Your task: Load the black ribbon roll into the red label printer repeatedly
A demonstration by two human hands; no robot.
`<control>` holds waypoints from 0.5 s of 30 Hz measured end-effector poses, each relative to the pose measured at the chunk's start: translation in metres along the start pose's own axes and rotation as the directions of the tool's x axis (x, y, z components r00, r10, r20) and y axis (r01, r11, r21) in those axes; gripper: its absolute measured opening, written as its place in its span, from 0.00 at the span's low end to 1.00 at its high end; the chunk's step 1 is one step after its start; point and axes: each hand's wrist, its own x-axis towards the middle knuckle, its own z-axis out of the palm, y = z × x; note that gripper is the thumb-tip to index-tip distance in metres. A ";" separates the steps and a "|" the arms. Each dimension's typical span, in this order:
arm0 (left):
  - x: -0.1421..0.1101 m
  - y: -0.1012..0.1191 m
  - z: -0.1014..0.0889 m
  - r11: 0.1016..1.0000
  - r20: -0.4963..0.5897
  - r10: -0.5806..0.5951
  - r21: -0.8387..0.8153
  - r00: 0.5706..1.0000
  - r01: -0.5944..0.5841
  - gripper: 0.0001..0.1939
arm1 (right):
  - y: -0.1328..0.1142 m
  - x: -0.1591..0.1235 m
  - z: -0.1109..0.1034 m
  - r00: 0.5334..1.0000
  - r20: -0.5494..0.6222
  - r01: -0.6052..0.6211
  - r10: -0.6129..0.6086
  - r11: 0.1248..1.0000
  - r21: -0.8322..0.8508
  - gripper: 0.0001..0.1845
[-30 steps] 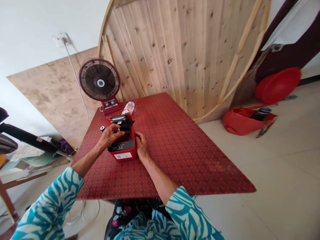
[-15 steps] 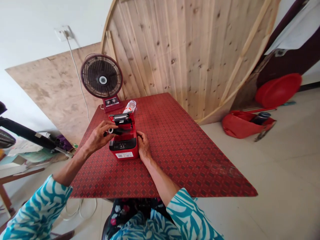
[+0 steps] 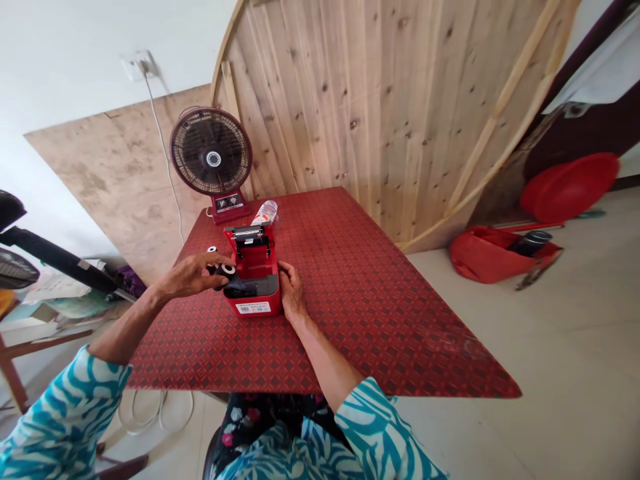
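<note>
A red label printer with a black front panel stands on the table, its lid raised and its red inner bay showing. At its left edge, my left hand pinches a black ribbon roll with a white core. Dark, thin film from the roll lies across the printer's front panel. Just behind those fingers a second white-cored dark roll shows; whether it is held too I cannot tell. My right hand is closed against the printer's right side, its fingertips partly hidden.
Behind the printer, a clear plastic bottle lies near a dark red fan. The patterned red table reaches toward a round wooden panel. On the floor at right sit a red bag and a red basin.
My left hand has drawn the black ribbon roll out of the printer's bay to its left edge. A second roll now shows behind the hand. My right hand keeps its place on the printer.
</note>
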 end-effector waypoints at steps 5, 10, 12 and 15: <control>-0.007 -0.013 -0.002 0.863 -0.187 -0.052 -0.502 0.981 -0.050 0.24 | -0.001 -0.001 0.000 1.000 -0.005 0.000 0.000 1.000 0.013 0.16; -0.014 -0.004 -0.016 0.689 -0.170 -0.144 -0.724 0.975 -0.025 0.28 | 0.002 0.000 -0.001 1.000 -0.007 -0.003 0.003 1.000 0.014 0.16; -0.004 0.001 -0.008 0.713 -0.072 -0.159 -0.698 0.985 0.064 0.25 | 0.003 0.000 -0.001 1.000 -0.010 -0.007 0.007 1.000 0.017 0.16; 0.025 0.003 0.017 0.811 0.015 -0.152 -0.570 0.988 0.133 0.22 | 0.002 0.000 0.000 1.000 -0.001 -0.013 0.013 1.000 0.017 0.17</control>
